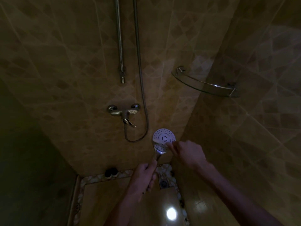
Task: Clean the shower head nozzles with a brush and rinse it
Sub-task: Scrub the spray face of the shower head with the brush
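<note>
My left hand (145, 176) is wrapped around the shiny handle of the shower head (163, 139), with the fingers curled tight on it. My right hand (187, 154) is up beside the round face, and its fingers are bunched together at the lower right edge of the face. They look like they pinch something thin, maybe a brush (169, 146), but the room is dark and that spot is blurry, so I cannot tell for sure.

The shower head is in the middle of the view, low down, in front of the corner of the walls. Its long way runs from my left hand up and a little to the right. The handle is at the bottom and the round part is at the top. The face points back at me. It is white and round like a plate, with lots of tiny dots in rings and a curved mark in the middle.

A thin metal hose (143, 95) hangs in a loop near the metal tap (123, 111). A straight metal rail (120, 41) goes up the wall. A curved corner shelf (206, 84) sits on the right. The walls are brown tiles with diamond shapes. The floor has a drain (163, 182) and a pebbly edge.
</note>
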The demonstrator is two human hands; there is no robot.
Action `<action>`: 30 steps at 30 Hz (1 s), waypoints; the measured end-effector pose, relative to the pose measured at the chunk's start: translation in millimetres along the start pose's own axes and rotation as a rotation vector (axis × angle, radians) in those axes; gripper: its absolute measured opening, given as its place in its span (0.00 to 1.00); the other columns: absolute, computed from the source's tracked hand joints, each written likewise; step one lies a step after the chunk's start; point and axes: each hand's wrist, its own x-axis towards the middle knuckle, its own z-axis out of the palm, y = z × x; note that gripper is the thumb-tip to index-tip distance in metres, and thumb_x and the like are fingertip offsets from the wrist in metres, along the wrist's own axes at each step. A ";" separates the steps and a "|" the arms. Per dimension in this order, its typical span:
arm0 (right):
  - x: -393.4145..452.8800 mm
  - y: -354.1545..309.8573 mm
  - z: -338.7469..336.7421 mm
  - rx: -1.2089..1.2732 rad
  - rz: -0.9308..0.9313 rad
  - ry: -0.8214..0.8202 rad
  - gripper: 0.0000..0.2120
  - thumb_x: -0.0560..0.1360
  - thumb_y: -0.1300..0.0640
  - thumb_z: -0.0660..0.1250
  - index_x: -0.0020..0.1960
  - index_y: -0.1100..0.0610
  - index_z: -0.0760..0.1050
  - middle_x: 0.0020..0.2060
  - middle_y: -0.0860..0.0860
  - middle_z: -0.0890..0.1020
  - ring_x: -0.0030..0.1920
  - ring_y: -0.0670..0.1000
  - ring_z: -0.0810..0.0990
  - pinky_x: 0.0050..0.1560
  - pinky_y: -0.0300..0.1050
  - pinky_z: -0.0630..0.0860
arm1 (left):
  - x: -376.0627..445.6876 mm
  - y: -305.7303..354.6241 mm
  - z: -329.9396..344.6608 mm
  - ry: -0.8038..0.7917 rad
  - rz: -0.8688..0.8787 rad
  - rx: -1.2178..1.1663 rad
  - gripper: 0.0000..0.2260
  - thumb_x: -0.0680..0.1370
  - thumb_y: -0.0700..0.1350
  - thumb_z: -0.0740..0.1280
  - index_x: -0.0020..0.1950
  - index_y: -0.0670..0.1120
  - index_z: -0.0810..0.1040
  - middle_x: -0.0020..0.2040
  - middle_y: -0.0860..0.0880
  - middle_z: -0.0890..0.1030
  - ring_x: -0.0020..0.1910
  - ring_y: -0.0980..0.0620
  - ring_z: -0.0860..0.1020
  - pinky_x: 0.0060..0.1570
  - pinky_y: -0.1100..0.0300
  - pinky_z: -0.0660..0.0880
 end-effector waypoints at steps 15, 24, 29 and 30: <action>75.7 51.7 -62.4 0.243 0.191 -0.147 0.18 0.81 0.48 0.57 0.35 0.52 0.71 0.34 0.54 0.78 0.36 0.53 0.78 0.38 0.47 0.75 | 15.9 7.7 8.2 0.032 0.050 -0.061 0.18 0.79 0.57 0.62 0.38 0.44 0.74 0.27 0.46 0.71 0.19 0.53 0.64 0.23 0.62 0.58; 131.8 87.3 -136.9 0.216 0.111 0.070 0.08 0.78 0.66 0.62 0.53 0.63 0.78 0.45 0.53 0.78 0.45 0.52 0.77 0.47 0.46 0.73 | 44.0 53.6 12.0 0.078 0.134 -0.117 0.19 0.79 0.56 0.62 0.35 0.45 0.73 0.23 0.51 0.71 0.20 0.55 0.67 0.20 0.64 0.61; 176.6 119.9 -159.9 0.190 0.177 0.050 0.06 0.76 0.68 0.62 0.50 0.66 0.77 0.44 0.60 0.78 0.41 0.53 0.76 0.37 0.40 0.69 | 67.5 75.1 17.2 0.144 0.174 -0.192 0.18 0.79 0.55 0.63 0.34 0.45 0.74 0.23 0.50 0.71 0.20 0.54 0.66 0.21 0.63 0.60; 186.4 125.4 -162.8 0.209 0.199 0.028 0.07 0.77 0.69 0.62 0.53 0.70 0.76 0.47 0.63 0.78 0.44 0.56 0.77 0.38 0.41 0.69 | 73.8 80.7 17.5 0.158 0.184 -0.202 0.18 0.79 0.55 0.63 0.34 0.44 0.74 0.23 0.49 0.71 0.19 0.54 0.66 0.21 0.63 0.60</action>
